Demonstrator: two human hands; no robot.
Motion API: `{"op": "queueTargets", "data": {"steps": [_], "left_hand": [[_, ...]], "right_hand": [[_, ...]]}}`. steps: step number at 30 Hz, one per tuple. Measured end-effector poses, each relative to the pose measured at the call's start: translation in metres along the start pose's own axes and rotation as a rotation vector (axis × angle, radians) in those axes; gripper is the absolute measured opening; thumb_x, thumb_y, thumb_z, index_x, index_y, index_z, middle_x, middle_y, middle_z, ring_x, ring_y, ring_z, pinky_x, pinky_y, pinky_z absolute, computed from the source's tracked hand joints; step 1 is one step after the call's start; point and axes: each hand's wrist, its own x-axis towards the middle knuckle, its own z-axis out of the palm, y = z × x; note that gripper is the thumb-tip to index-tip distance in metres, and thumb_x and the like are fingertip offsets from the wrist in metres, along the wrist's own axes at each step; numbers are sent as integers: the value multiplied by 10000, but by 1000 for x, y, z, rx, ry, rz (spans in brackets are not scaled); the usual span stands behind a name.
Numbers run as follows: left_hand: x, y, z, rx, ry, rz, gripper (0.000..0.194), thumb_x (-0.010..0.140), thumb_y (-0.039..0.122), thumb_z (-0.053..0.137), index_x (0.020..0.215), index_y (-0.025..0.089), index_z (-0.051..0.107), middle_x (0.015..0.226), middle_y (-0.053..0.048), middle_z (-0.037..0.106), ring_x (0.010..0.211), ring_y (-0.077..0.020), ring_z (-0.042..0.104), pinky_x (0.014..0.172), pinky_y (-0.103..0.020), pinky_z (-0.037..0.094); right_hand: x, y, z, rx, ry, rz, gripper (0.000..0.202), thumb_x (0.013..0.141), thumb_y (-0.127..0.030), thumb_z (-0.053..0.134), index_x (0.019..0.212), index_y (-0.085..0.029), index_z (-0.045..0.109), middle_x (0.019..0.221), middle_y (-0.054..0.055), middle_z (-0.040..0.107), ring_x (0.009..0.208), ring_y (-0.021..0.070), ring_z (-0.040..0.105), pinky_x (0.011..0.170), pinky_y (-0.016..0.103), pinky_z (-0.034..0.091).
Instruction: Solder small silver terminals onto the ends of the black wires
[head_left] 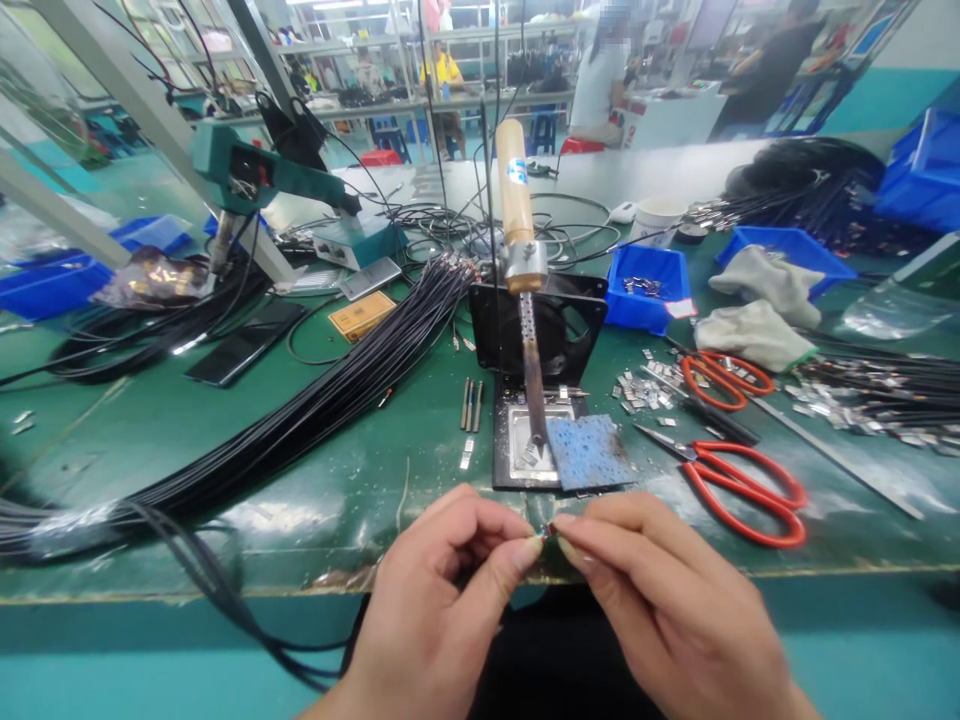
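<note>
My left hand [439, 590] and my right hand [667, 590] meet at the table's front edge. Both are closed in a pinch around a tiny wire end [547, 533] showing red and green; the fingertips cover most of it. Just beyond them, a soldering iron [531, 370] with a wooden handle points down over a metal tray [517, 445]. Against the tray lies a blue sponge [589, 455]. A thick bundle of black cables [300, 420] stretches across the left side, and several strands hang over the edge toward my left wrist.
Red-handled scissors [750, 490] rest at the right, near scattered metal connectors [645, 392]. A black fan [487, 330] stands behind the iron. Farther back are a blue bin [649, 315], gloves [754, 335] and a phone [244, 345]. A green tool [262, 175] is mounted at the left.
</note>
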Motion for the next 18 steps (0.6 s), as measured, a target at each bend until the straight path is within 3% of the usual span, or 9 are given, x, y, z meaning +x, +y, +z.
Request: {"op": "queueTargets", "data": {"steps": [4,8,11,18], "left_hand": [[-1,1,-2,-18,-8,-8,173,937,325,666,821,212,726,768,-10,629,678,-156,592,608,-264,476],[-2,3,-1,-62,-16,-5,159,935,304,673,817,210,724,772,-4,624,683,-143,581,611,-243,465],[-2,4,-1,-120,-33,-34,150,931,311,693,826,207,721,775,3,619,675,-131,557,604,-232,453],[2,3,-4,-353,-198,-272,248,926,438,721,954,191,706,716,27,566,583,-103,438,527,-225,371]], "right_hand": [[10,-10,-2,125,15,307,124,983,-226,625,981,-217,748,873,30,721,741,143,705,634,221,585],[15,-13,0,284,-106,520,235,1005,-376,592,883,-227,727,787,6,706,682,139,669,603,222,552],[16,-14,3,311,-104,567,293,1000,-415,578,814,-219,692,721,0,659,635,135,606,572,222,516],[11,-14,6,303,-61,569,293,997,-415,575,807,-215,673,699,0,626,608,137,568,548,228,487]]}}
